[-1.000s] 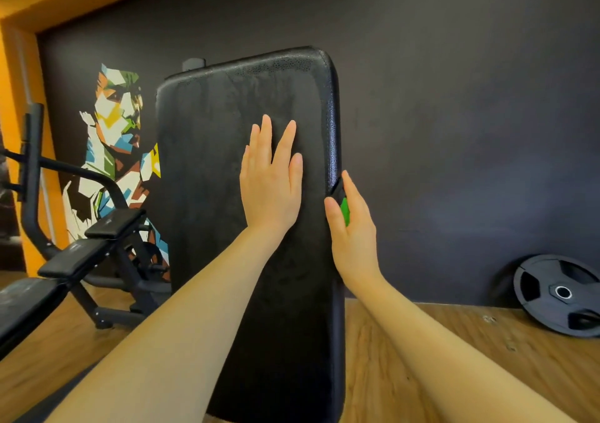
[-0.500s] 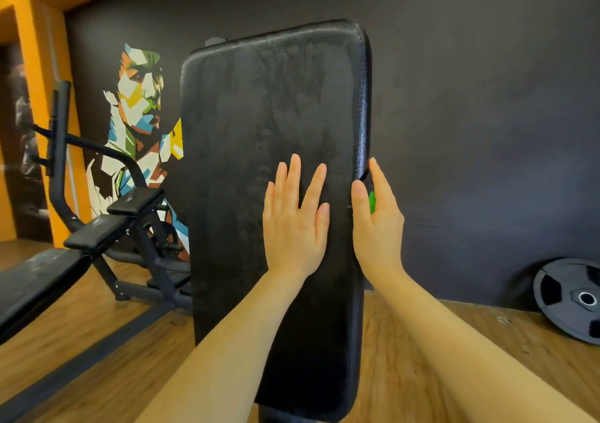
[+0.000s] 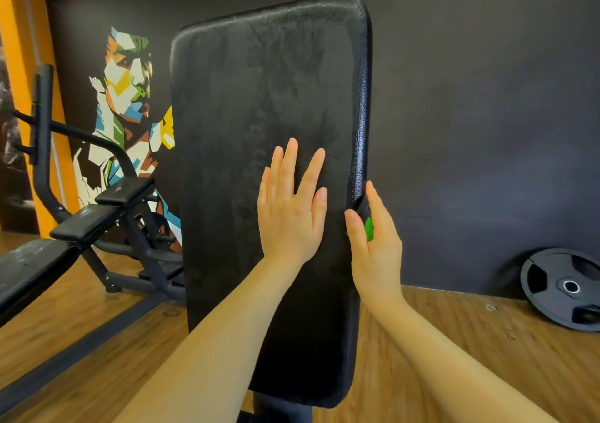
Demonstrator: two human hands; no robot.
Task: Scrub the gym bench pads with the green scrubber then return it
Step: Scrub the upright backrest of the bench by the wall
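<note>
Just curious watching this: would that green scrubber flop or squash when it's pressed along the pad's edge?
Probably squashy: the green scrubber nearly vanishes inside the right hand at the bench pad edge. Likely light, held by fingers alone. Stiffness can't be judged.

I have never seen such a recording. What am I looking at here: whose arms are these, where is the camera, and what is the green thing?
There is no machine here. The camera is worn on a person's head, so you see that person's own two bare arms reaching forward. It is one view only.

In front stands a black bench pad, tilted up almost upright. The left hand lies flat on its front, fingers straight, steadying it. The right hand is at the pad's right edge and holds a green scrubber against that edge; only a small green part shows between thumb and fingers.

Around it: a wooden floor, a dark wall with a painted mural, another bench at left, and a weight plate leaning on the wall at right.
</note>
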